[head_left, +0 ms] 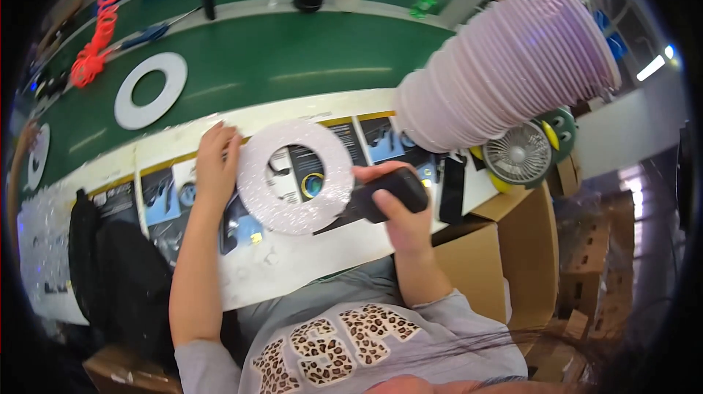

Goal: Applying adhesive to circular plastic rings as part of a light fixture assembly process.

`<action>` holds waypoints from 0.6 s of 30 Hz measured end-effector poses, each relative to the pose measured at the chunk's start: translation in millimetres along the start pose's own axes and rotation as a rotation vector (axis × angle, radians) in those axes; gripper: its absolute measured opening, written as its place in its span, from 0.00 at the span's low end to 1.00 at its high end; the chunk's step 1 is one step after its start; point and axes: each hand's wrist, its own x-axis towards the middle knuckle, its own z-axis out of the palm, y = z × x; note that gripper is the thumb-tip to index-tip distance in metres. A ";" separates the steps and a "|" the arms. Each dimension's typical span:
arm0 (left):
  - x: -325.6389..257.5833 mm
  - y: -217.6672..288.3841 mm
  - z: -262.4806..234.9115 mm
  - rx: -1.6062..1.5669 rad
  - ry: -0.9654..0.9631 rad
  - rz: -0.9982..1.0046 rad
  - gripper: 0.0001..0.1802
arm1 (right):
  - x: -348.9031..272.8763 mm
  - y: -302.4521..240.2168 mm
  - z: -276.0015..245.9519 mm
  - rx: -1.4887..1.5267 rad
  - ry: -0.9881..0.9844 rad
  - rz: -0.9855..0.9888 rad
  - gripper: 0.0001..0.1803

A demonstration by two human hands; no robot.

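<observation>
My left hand [217, 165] holds the left edge of a flat white ring [293, 207] with a round hole in its middle, lifted above the white table edge. My right hand [399, 214] grips a black handheld tool [388, 192] whose tip lies against the ring's right side. Through the hole I see printed sheets on the table [293, 262].
A tall leaning stack of pale pink rings [512, 64] stands at the right. Another white ring [150, 90] lies on the green belt [278, 57], a third [36, 156] farther left. Small fan [518, 156], cardboard boxes [512, 247], black bag [117, 277], red coiled hose [99, 24], bottles at back.
</observation>
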 end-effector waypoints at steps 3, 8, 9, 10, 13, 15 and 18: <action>-1.0 5.7 -4.0 -0.014 -0.017 -0.051 0.09 | -0.3 -0.6 -3.3 0.061 0.064 0.027 0.17; -2.4 4.1 -6.5 0.007 -0.027 -0.073 0.09 | -0.8 9.0 -1.3 0.058 0.057 0.045 0.17; -2.5 3.6 -6.1 0.009 -0.018 -0.066 0.09 | -0.5 11.2 -1.7 0.053 0.050 0.035 0.17; -2.7 3.2 -6.1 0.010 -0.009 -0.057 0.10 | 0.0 12.8 -2.1 0.052 0.049 0.038 0.17; -2.8 4.2 -6.8 0.002 -0.020 -0.075 0.10 | 3.0 15.6 -4.2 -0.006 0.073 -0.011 0.17; -3.0 4.5 -6.8 0.007 -0.017 -0.068 0.10 | 5.8 15.9 -6.7 -0.015 0.074 -0.062 0.18; -2.7 4.0 -6.3 0.014 -0.020 -0.058 0.10 | 6.9 12.2 -6.3 -0.029 0.086 -0.031 0.18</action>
